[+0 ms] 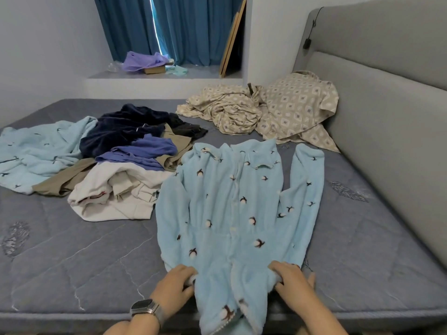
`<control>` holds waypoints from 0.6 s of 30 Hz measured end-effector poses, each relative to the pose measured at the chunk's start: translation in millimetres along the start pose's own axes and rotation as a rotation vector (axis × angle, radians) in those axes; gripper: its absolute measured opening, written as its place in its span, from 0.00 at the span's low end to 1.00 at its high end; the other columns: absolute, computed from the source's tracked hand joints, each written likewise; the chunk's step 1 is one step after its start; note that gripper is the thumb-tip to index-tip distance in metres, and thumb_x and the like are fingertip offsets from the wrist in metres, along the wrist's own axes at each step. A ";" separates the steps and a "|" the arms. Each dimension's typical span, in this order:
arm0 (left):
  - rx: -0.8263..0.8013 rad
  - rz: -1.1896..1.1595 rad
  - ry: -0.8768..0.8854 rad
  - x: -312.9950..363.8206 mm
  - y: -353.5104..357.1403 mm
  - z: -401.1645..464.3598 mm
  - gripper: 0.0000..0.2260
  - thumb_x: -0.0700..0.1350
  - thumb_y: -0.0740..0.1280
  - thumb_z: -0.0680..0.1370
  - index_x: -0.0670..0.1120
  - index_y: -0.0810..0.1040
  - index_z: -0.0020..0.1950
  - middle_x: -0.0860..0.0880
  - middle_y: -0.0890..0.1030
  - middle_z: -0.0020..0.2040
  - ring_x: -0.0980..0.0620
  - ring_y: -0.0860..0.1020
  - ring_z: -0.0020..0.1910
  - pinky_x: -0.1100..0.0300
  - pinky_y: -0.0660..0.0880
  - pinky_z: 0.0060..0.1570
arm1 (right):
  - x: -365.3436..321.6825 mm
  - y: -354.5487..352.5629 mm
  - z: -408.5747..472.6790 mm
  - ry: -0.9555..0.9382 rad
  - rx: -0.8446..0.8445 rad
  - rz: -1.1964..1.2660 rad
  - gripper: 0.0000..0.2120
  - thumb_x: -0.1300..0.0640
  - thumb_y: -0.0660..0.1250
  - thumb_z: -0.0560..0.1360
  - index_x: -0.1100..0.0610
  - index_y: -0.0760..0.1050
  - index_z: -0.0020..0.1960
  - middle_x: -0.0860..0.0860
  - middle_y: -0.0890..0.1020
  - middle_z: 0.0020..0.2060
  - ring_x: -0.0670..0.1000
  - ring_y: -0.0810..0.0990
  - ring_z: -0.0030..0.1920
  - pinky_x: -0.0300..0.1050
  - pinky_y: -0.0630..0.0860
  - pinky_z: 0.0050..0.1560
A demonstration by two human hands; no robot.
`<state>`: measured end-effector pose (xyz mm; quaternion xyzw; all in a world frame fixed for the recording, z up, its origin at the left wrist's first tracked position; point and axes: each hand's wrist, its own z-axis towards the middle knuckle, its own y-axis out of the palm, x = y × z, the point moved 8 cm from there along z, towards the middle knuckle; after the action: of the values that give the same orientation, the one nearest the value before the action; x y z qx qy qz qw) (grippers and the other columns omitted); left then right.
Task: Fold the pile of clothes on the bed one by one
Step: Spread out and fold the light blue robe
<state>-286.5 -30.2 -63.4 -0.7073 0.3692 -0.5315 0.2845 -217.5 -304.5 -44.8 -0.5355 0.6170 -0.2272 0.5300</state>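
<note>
Head view gives me a light blue fleece pajama top (232, 209) spread front-up on the grey mattress (72, 262), collar toward the headboard (387, 117), hem hanging over the near edge. I see my left hand (177, 284) and right hand (289, 278) each curled into the fabric, gripping its lower sides. The unfolded pile (116, 160) lies just left, touching the top's sleeve.
</note>
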 end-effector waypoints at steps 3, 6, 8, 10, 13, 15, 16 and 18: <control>-0.035 0.181 -0.019 10.3 1.7 -5.4 0.23 0.55 0.63 0.74 0.78 0.55 0.58 0.58 0.63 0.61 0.55 0.67 0.63 0.43 0.57 0.71 | -11.3 -3.3 -3.1 -0.079 0.008 -0.079 0.32 0.66 0.60 0.70 0.31 0.59 0.59 0.44 0.64 0.62 0.48 0.58 0.68 0.66 0.38 0.71; -0.117 0.286 0.016 24.6 10.6 -2.3 0.30 0.48 0.66 0.75 0.79 0.51 0.56 0.49 0.53 0.72 0.42 0.46 0.76 0.35 0.41 0.70 | -27.6 -0.4 1.6 -0.263 -0.014 -0.171 0.40 0.66 0.61 0.68 0.31 0.56 0.68 0.47 0.55 0.69 0.49 0.47 0.73 0.58 0.35 0.73; -0.136 0.334 0.013 22.0 16.9 3.6 0.28 0.45 0.65 0.76 0.78 0.55 0.50 0.50 0.49 0.75 0.38 0.39 0.76 0.31 0.37 0.69 | -40.8 4.0 3.9 -0.455 -0.027 -0.158 0.35 0.65 0.61 0.67 0.36 0.63 0.67 0.46 0.59 0.68 0.45 0.50 0.73 0.51 0.42 0.76; -0.106 0.215 -0.021 16.5 16.8 8.9 0.19 0.49 0.66 0.76 0.75 0.64 0.48 0.53 0.52 0.74 0.40 0.39 0.77 0.32 0.38 0.70 | -47.6 2.8 6.6 -0.575 -0.019 0.016 0.23 0.60 0.64 0.68 0.36 0.72 0.56 0.41 0.68 0.63 0.37 0.61 0.68 0.41 0.59 0.71; -0.025 -0.126 0.001 13.6 2.5 18.1 0.12 0.59 0.67 0.71 0.77 0.72 0.48 0.63 0.65 0.67 0.61 0.54 0.75 0.45 0.46 0.75 | -30.8 -12.0 20.2 -0.401 0.048 0.417 0.15 0.59 0.66 0.72 0.37 0.77 0.46 0.36 0.81 0.46 0.35 0.77 0.52 0.33 0.72 0.51; 0.099 -0.332 0.025 14.6 -11.8 23.8 0.16 0.66 0.65 0.63 0.80 0.71 0.50 0.65 0.75 0.58 0.71 0.67 0.63 0.64 0.60 0.70 | -16.4 -22.6 28.3 -0.226 0.112 0.548 0.10 0.57 0.66 0.76 0.41 0.77 0.48 0.37 0.83 0.43 0.36 0.79 0.47 0.32 0.75 0.49; 0.177 -0.390 0.008 12.9 -17.0 25.8 0.19 0.72 0.65 0.60 0.74 0.76 0.50 0.63 0.78 0.55 0.67 0.73 0.58 0.70 0.66 0.62 | -11.1 -25.4 31.6 -0.157 0.135 0.563 0.06 0.53 0.66 0.77 0.42 0.74 0.51 0.40 0.83 0.41 0.36 0.79 0.43 0.32 0.75 0.46; 0.293 -0.446 -0.114 4.6 -20.9 27.9 0.36 0.82 0.56 0.56 0.54 0.81 0.43 0.54 0.82 0.44 0.58 0.78 0.50 0.67 0.71 0.51 | -2.1 -31.0 37.3 -0.056 0.226 0.486 0.11 0.44 0.64 0.77 0.45 0.66 0.55 0.46 0.80 0.31 0.40 0.77 0.32 0.34 0.71 0.34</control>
<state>-254.3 -21.8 -51.9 -0.7514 0.1070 -0.5879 0.2799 -171.3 -301.9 -30.2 -0.3152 0.6834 -0.1456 0.6422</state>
